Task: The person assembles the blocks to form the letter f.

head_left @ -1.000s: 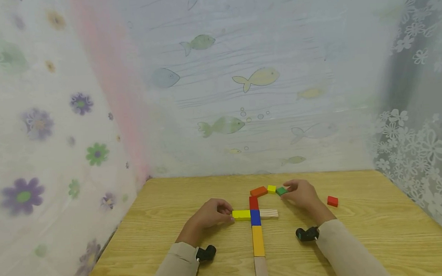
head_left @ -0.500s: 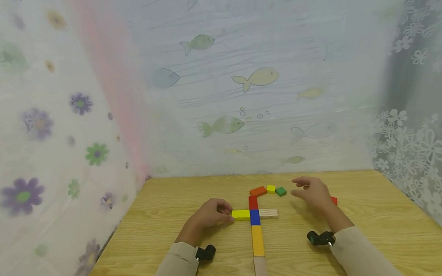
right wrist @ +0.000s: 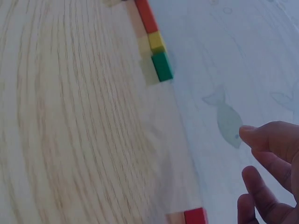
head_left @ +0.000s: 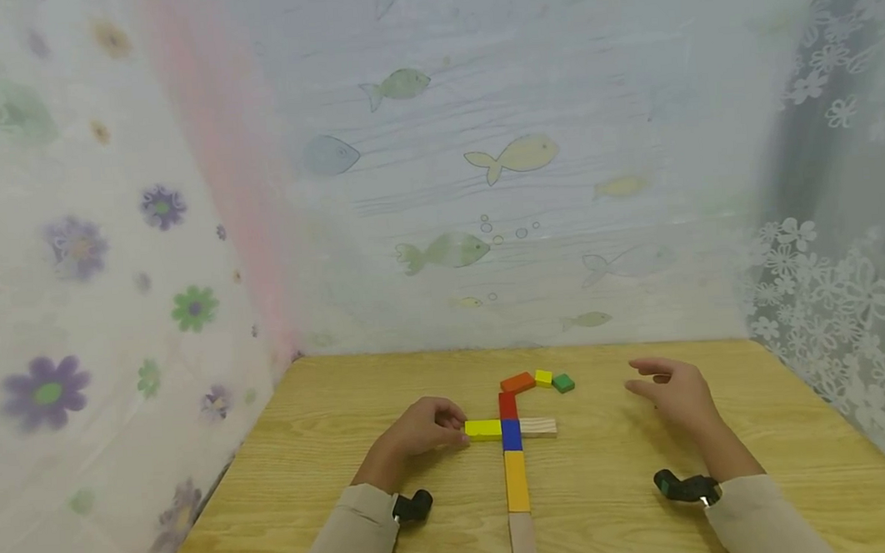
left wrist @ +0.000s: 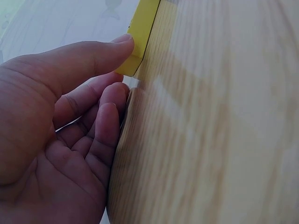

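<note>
My left hand pinches the outer end of a long yellow block lying on the table; the thumb sits on it in the left wrist view. That block meets a blue block, with a plain wooden block on the other side. Beyond the blue one is a red block, then an orange-red block, a small yellow block and a green block curving right. My right hand hovers right of these, fingers parted and holding nothing. A loose red block shows below it in the right wrist view, hidden in the head view.
An amber block and a second plain wooden block continue the line toward me on the wooden table. A fish-patterned curtain hangs behind the table, and a flowered one on the left.
My right hand has left the green block and moved right, now covering the loose red block in the head view. The left hand and the laid blocks stay put.
</note>
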{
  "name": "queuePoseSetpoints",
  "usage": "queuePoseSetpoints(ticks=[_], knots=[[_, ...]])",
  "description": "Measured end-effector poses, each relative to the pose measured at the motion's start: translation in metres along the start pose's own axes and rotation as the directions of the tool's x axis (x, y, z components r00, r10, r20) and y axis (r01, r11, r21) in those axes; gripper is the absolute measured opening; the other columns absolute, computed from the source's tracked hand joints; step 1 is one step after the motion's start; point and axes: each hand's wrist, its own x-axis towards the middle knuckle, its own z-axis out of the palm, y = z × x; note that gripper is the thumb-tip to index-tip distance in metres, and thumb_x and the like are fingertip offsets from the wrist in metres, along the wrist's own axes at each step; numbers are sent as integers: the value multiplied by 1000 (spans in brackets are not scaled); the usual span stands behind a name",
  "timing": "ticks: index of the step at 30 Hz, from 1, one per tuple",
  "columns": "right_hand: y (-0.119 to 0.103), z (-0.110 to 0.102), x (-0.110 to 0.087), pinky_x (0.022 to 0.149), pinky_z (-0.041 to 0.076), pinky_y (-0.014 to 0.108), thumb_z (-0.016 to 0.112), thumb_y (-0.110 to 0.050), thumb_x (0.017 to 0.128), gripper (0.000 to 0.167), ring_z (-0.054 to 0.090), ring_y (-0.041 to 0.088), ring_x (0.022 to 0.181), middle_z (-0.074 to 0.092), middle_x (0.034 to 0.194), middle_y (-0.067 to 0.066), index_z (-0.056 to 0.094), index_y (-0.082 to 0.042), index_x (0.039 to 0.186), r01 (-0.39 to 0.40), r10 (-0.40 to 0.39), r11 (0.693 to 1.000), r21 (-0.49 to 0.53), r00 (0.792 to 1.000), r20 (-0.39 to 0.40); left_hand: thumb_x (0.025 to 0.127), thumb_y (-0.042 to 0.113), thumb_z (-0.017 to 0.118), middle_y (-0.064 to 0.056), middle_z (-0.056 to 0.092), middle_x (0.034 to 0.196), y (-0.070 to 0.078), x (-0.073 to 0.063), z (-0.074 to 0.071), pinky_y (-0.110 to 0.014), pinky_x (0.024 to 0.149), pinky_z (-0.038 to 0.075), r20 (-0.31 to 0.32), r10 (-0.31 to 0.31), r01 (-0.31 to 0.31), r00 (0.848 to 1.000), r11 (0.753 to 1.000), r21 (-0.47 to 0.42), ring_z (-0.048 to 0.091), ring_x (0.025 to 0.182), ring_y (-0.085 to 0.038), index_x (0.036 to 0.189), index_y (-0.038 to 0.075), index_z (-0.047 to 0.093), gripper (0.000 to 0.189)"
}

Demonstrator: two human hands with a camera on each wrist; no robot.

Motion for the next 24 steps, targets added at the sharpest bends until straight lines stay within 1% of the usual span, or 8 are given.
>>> queuePoseSetpoints(ticks=[2,7,10,12,14,17,21,24], knots=[[6,-7,-3,99,49,56,71,-43,98,60,47,46,133,55,146,25,60,-7,145,-31,31,999,19,1000,-2,90,18,82,-1,66,96,0,0,1,-29,81,53,2,2,-2,1000,1000,7,60,87,-16,114,6,70,29],[22,-21,-6,97,51,47,70,-52,96,73,45,42,134,47,154,24,53,-7,150,-121,121,985,126,993,6,90,19,82,-1,67,96,-1,1,1,-29,81,53,-3,-1,2,1000,1000,6,60,87,-16,114,8,71,28],[31,-25,-6,102,48,51,70,-52,96,78,43,44,139,43,157,26,49,-4,153,-165,161,971,175,986,32,90,19,82,0,67,96,-2,0,1,-28,81,53,-8,-11,11,1000,1000,7,60,86,-15,114,9,71,28],[36,-26,-7,108,43,56,70,-49,97,78,40,46,143,41,158,27,47,-2,154,-184,177,964,191,983,53,90,19,82,0,67,96,-2,-1,2,-28,81,53,-9,-11,11,1000,1000,8,60,86,-15,114,8,71,28],[41,-27,-6,111,40,59,70,-47,98,77,38,47,143,40,158,29,45,1,153,-197,186,961,192,980,73,90,19,82,-1,67,96,-1,-2,2,-28,81,53,-7,-4,4,1000,1000,9,60,86,-15,114,8,71,29],[45,-26,-6,111,39,56,72,-46,97,79,39,47,143,41,157,31,45,2,153,-192,178,967,164,979,100,89,19,82,-2,66,96,0,-3,2,-28,80,52,-10,2,-2,1000,1000,10,60,86,-16,113,7,71,29],[50,-25,-7,103,46,42,75,-44,95,82,44,45,140,43,155,31,43,3,154,-167,151,978,128,980,126,89,18,82,-3,66,96,0,-3,1,-28,80,52,-12,-3,3,1000,1000,-9,60,86,-17,112,6,71,28],[52,-25,-9,91,51,27,76,-42,94,81,48,45,136,47,152,31,45,4,153,-155,141,982,106,982,124,89,17,82,-4,67,96,-1,-1,1,-28,80,52,-3,2,-2,1000,1000,-26,60,86,-17,112,6,71,27]])
